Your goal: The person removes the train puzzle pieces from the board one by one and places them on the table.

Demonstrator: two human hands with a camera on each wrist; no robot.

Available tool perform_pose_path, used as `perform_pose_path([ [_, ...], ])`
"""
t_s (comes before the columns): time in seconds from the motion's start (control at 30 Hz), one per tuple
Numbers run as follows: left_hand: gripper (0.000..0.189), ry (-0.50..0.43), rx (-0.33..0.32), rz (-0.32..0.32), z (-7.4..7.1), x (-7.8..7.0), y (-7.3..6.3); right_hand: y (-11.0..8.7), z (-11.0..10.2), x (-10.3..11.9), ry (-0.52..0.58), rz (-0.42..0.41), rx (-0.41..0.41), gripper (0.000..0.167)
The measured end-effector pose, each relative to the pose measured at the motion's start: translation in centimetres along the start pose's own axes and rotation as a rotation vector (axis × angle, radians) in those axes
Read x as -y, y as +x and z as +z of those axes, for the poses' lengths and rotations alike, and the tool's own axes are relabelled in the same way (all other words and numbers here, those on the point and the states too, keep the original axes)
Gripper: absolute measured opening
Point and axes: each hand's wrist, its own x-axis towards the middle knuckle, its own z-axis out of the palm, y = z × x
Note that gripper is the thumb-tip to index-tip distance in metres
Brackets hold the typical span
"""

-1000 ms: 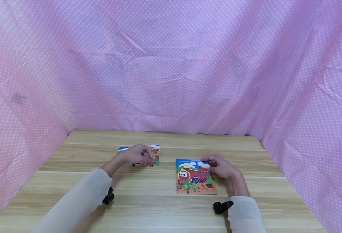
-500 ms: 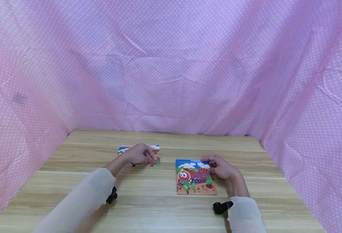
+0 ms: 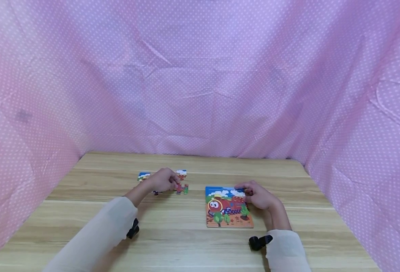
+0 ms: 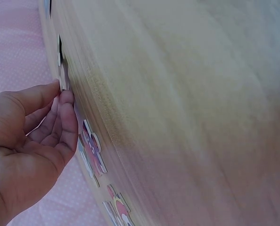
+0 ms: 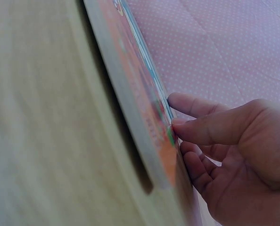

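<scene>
At the left of the table, in the head view, my left hand (image 3: 162, 179) is over a group of jigsaw pieces. Thumb and fingertip pinch a jigsaw piece (image 4: 63, 84), seen edge-on in the left wrist view. Just beside those fingers lies a red-and-green part of the jigsaw (image 3: 181, 189); the hand covers some of the group. My right hand (image 3: 259, 194) holds the upper right corner of a square puzzle board (image 3: 228, 217) showing a red train, which lies flat. Its thumb (image 5: 196, 129) touches the board's edge, and the index finger lies along the far side.
Around the left hand lie a blue-and-white jigsaw piece (image 3: 143, 175) and a cloud-and-red piece (image 3: 182, 173). Bare wood separates the pieces from the board on the table (image 3: 172, 234). A pink dotted cloth (image 3: 200, 94) hangs behind and at both sides.
The left hand has shifted slightly right, and the red-and-green pieces by its fingertips have moved a little right and closer together. The right hand and puzzle board have stayed put.
</scene>
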Motion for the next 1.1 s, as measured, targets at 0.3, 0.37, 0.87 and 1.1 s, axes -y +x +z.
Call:
perform_pose_path([
  [0.3,0.009,0.001,-0.006,0.024,-0.1,0.4,0.1,-0.1,0.0,0.1,0.009,0.007,-0.008,0.043],
  [0.37,0.008,0.003,-0.01,0.03,-0.1,0.4,0.0,-0.2,0.0,0.1,0.007,0.004,-0.007,0.043],
  [0.87,0.005,-0.033,0.016,0.131,1.4,-1.3,0.5,-0.1,0.0,-0.1,-0.001,-0.008,-0.003,0.042],
  [1.1,0.007,-0.001,0.024,0.141,2.7,-2.4,0.8,-0.1,0.0,-0.1,-0.002,-0.004,-0.004,0.042],
])
